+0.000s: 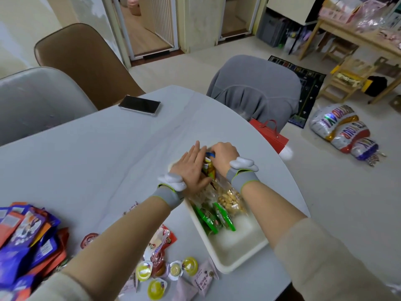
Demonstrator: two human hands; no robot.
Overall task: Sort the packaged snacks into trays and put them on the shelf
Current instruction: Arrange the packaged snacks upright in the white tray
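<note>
A white tray (238,253) lies on the grey table, holding green packets (214,218), a clear bag of nuts (230,198) and yellow-blue packets (209,165) at its far end. My left hand (191,168) lies flat with straight fingers against the left side of those yellow-blue packets. My right hand (223,155) curls its fingers over their top from the right. Loose snacks lie near the table's front: yellow jelly cups (156,288), pink packets (201,279), red packets (162,237) and a purple-orange pile (26,242).
A black phone (140,104) lies at the table's far side. Brown (82,61) and grey (39,98) chairs stand at the left, a grey-draped chair (256,88) behind. A red bag (271,133) sits past the table edge, foil balloons (345,131) on the floor.
</note>
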